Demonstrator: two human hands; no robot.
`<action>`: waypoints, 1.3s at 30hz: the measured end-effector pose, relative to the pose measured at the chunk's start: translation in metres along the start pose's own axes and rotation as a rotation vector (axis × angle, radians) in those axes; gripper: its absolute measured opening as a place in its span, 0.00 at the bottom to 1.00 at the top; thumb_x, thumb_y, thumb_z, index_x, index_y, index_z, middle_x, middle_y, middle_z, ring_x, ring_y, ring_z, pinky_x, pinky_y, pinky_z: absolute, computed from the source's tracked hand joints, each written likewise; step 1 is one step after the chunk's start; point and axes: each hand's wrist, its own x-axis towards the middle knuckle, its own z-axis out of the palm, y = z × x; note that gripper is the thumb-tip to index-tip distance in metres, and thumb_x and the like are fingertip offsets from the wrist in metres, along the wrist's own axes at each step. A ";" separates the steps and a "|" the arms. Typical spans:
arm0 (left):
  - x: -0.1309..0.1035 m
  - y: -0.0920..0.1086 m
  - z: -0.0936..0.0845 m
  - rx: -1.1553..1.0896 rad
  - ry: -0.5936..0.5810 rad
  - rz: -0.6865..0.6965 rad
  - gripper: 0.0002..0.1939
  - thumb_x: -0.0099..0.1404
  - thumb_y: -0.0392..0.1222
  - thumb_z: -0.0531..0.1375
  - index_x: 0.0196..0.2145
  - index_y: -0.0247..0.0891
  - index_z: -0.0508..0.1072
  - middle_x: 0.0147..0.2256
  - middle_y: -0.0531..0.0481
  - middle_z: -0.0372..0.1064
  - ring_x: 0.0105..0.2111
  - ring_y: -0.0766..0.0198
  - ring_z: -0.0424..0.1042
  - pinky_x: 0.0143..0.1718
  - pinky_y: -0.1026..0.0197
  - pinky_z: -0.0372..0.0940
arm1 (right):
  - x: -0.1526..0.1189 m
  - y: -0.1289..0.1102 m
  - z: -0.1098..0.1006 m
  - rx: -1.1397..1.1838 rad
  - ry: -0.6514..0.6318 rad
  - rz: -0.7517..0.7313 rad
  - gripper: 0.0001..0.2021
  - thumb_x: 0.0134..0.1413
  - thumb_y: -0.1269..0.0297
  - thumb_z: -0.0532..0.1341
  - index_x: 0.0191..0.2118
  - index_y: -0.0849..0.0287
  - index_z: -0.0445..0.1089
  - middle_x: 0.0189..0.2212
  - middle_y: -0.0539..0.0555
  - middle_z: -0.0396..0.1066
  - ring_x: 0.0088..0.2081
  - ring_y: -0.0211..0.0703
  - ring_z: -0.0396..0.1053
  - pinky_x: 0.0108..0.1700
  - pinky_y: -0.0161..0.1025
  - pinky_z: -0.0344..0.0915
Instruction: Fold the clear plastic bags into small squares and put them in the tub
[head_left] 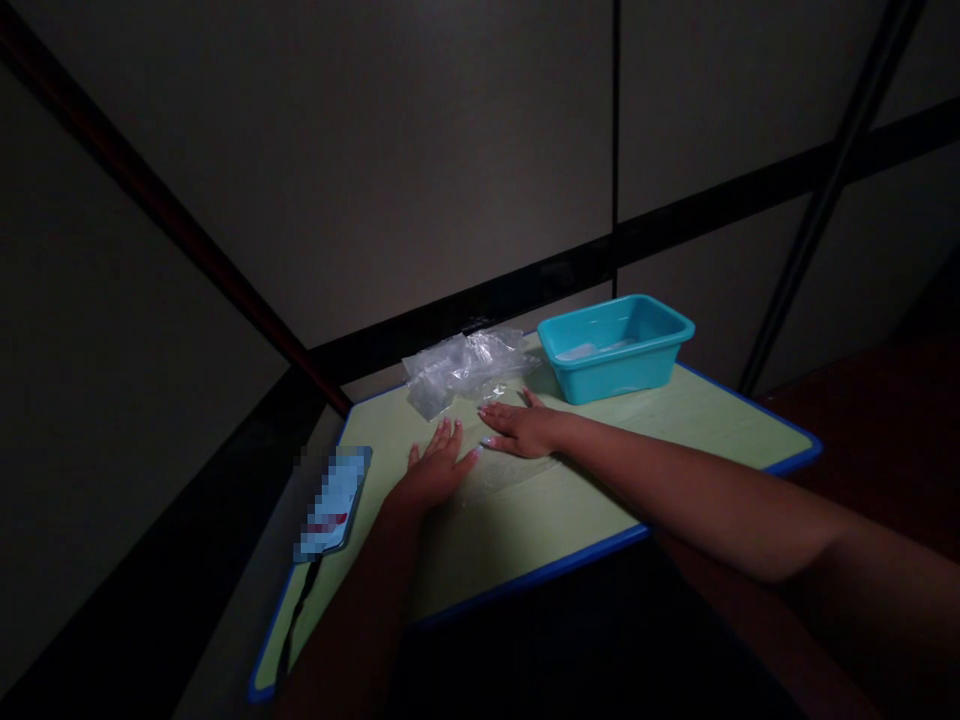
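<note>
A clear plastic bag (pixel 501 480) lies flat on the pale yellow-green table (pixel 592 520). My left hand (pixel 436 470) rests palm down at the bag's left side, fingers spread. Across the bag's upper part lies my right hand (pixel 521 430), also palm down with its fingers stretched out toward the left. The two hands almost meet at the thumbs. Just beyond them sits a crumpled heap of clear plastic bags (pixel 469 368). Part of the flat bag is hidden under my hands, and its outline is faint in the dim light.
A turquoise plastic basin (pixel 619 375) with something whitish inside stands at the back right of the table. At the left edge lies a phone (pixel 334 505), partly blurred, with a dark cord or strap (pixel 300 605). Panelled walls (pixel 450 180) rise behind the table.
</note>
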 end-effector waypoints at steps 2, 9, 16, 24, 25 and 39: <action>0.000 -0.002 -0.002 -0.007 0.052 -0.015 0.35 0.66 0.58 0.36 0.65 0.37 0.36 0.65 0.44 0.26 0.64 0.56 0.29 0.59 0.37 0.35 | 0.000 0.000 -0.001 -0.020 0.036 -0.002 0.31 0.61 0.47 0.42 0.65 0.59 0.44 0.64 0.57 0.41 0.64 0.50 0.39 0.61 0.59 0.28; -0.003 -0.007 -0.009 -0.030 0.231 -0.119 0.33 0.68 0.55 0.36 0.65 0.39 0.35 0.65 0.45 0.24 0.64 0.56 0.27 0.59 0.38 0.36 | 0.001 0.005 -0.003 -0.073 0.067 0.043 0.28 0.62 0.51 0.40 0.65 0.57 0.44 0.65 0.57 0.40 0.64 0.49 0.38 0.60 0.61 0.27; 0.001 -0.006 0.003 0.012 0.027 -0.138 0.34 0.65 0.62 0.36 0.65 0.48 0.37 0.65 0.42 0.23 0.64 0.48 0.27 0.55 0.31 0.38 | 0.004 0.009 -0.001 -0.063 0.090 0.047 0.29 0.62 0.50 0.40 0.65 0.58 0.45 0.65 0.57 0.39 0.65 0.48 0.38 0.61 0.59 0.29; 0.000 -0.008 0.000 -0.035 0.137 -0.153 0.33 0.66 0.59 0.35 0.65 0.46 0.37 0.65 0.43 0.29 0.64 0.51 0.31 0.57 0.34 0.37 | 0.005 0.012 0.000 0.001 0.087 0.058 0.30 0.62 0.50 0.39 0.65 0.60 0.45 0.64 0.58 0.40 0.64 0.49 0.38 0.62 0.58 0.33; 0.000 -0.010 -0.001 -0.042 0.181 -0.172 0.32 0.67 0.58 0.35 0.65 0.45 0.38 0.65 0.43 0.31 0.64 0.51 0.32 0.57 0.35 0.37 | 0.005 0.013 0.000 0.008 0.088 0.061 0.30 0.62 0.50 0.39 0.65 0.60 0.45 0.64 0.58 0.40 0.64 0.49 0.38 0.62 0.58 0.34; 0.008 -0.071 -0.011 0.024 0.447 -0.171 0.16 0.65 0.45 0.47 0.37 0.36 0.72 0.37 0.43 0.71 0.44 0.56 0.67 0.49 0.58 0.57 | 0.005 0.020 0.001 -0.029 -0.008 0.069 0.33 0.60 0.49 0.45 0.65 0.64 0.43 0.65 0.61 0.38 0.64 0.51 0.37 0.62 0.55 0.39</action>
